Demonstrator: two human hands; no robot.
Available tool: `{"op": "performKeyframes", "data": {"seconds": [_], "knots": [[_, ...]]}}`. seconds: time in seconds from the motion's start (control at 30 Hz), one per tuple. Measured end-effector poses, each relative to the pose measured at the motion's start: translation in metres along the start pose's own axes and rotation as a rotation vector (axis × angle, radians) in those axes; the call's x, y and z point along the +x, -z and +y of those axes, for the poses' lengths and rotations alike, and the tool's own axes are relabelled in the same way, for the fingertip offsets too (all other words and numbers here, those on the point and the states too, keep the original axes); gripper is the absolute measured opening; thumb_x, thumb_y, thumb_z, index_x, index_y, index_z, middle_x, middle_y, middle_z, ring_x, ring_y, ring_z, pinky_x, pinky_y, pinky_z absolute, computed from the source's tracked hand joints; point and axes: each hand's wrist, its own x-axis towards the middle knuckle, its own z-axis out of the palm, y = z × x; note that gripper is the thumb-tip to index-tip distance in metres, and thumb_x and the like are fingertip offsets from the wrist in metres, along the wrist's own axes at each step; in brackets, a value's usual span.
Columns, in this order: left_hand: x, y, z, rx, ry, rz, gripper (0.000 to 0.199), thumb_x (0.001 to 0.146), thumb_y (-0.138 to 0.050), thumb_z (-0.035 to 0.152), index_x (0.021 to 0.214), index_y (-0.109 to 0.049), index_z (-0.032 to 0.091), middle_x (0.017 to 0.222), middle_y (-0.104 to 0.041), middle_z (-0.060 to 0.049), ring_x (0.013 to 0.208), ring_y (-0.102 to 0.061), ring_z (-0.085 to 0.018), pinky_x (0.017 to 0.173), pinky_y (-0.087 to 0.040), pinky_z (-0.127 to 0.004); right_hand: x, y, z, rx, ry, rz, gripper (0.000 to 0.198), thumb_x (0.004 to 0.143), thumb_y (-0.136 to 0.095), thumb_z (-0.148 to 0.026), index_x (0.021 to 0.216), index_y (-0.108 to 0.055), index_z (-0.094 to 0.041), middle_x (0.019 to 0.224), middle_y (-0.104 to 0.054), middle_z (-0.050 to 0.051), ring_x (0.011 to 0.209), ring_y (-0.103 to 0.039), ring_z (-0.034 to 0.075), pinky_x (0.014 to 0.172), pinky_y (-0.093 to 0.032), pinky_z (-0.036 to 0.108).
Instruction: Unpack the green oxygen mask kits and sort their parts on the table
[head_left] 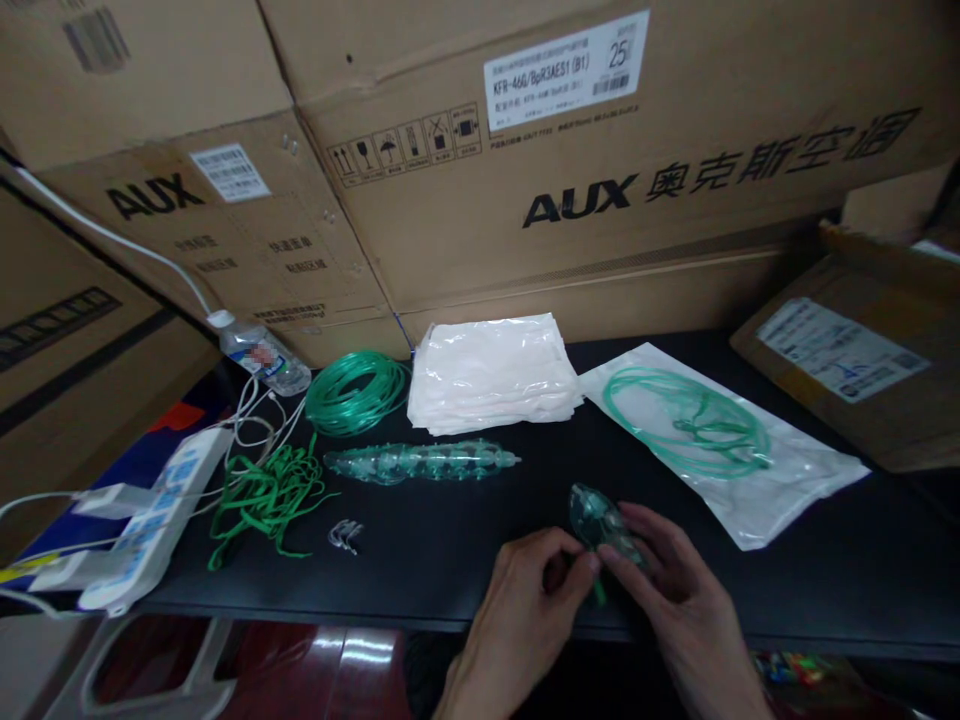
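1. While a green mask is held over the desk, near its front edge and right of the middle, it is gripped between the thumb and fingers of the right hand.
2. At the mask's lower rim, a green strap is pinched by the left hand, with thumb and forefinger brought together; its short end is seen hanging below.
3. Behind the hands, toward the middle of the desk, a row of nested masks is laid on its side.
4. Toward the back edge, a pile of white bags is stacked, with a tubing coil set just to its left.
5. To the pile's right, a clear bag is laid slantwise, with green tubing seen looped at it.
6. Toward the left end, loose straps are heaped beside a power strip; small shiny pieces are grouped nearer the front edge.
7. By the back left corner, a bottle is tilted, and the back edge is lined with boxes.
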Motion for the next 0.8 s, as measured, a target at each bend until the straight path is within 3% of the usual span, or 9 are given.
{"op": "performKeyframes", "data": {"seconds": [0.1,0.17,0.3,0.53,0.8], "knots": [[-0.001,0.002,-0.003,-0.002,-0.012,0.006,0.020,0.097,-0.059,0.031,0.088,-0.071,0.019,0.069,-0.054,0.005,0.065,-0.048,-0.012,0.062,-0.035,-0.023,0.003,0.007,0.001,0.050,-0.131,-0.109,0.057,0.071,-0.091,-0.036,0.122,-0.069,-0.025,0.116,-0.078,0.007,0.108,-0.074,0.023,0.089,-0.060,0.024],[-0.003,0.003,-0.005,0.013,-0.004,0.026,0.019,0.098,-0.058,0.030,0.088,-0.070,0.019,0.070,-0.055,0.004,0.068,-0.050,-0.013,0.065,-0.036,-0.023,0.003,0.009,0.000,0.035,-0.143,-0.144,0.056,0.070,-0.092,-0.035,0.121,-0.070,-0.025,0.117,-0.078,0.007,0.108,-0.075,0.024,0.091,-0.059,0.025],[-0.009,0.004,-0.009,0.044,0.025,0.038,0.022,0.100,-0.053,0.032,0.092,-0.069,0.020,0.075,-0.061,0.002,0.072,-0.054,-0.015,0.069,-0.040,-0.024,0.003,0.005,-0.007,-0.031,-0.040,-0.176,0.050,0.068,-0.092,-0.035,0.113,-0.071,-0.026,0.103,-0.081,0.005,0.093,-0.078,0.022,0.084,-0.061,0.024],[-0.016,0.006,-0.011,0.069,0.035,0.021,0.022,0.099,-0.053,0.029,0.099,-0.074,0.021,0.091,-0.072,-0.002,0.088,-0.062,-0.021,0.081,-0.043,-0.027,0.000,-0.002,-0.016,-0.222,0.127,-0.142,0.026,0.077,-0.082,-0.040,0.097,-0.075,-0.024,0.096,-0.079,0.005,0.089,-0.076,0.021,0.081,-0.061,0.024],[-0.011,0.002,-0.011,-0.055,-0.014,0.024,0.023,0.098,-0.052,0.024,0.091,-0.073,0.017,0.075,-0.064,0.002,0.066,-0.048,-0.013,0.064,-0.035,-0.023,0.006,0.002,-0.030,-0.347,0.092,-0.294,0.024,0.076,-0.079,-0.038,0.095,-0.078,-0.023,0.094,-0.082,0.005,0.088,-0.078,0.026,0.075,-0.062,0.028]]}}
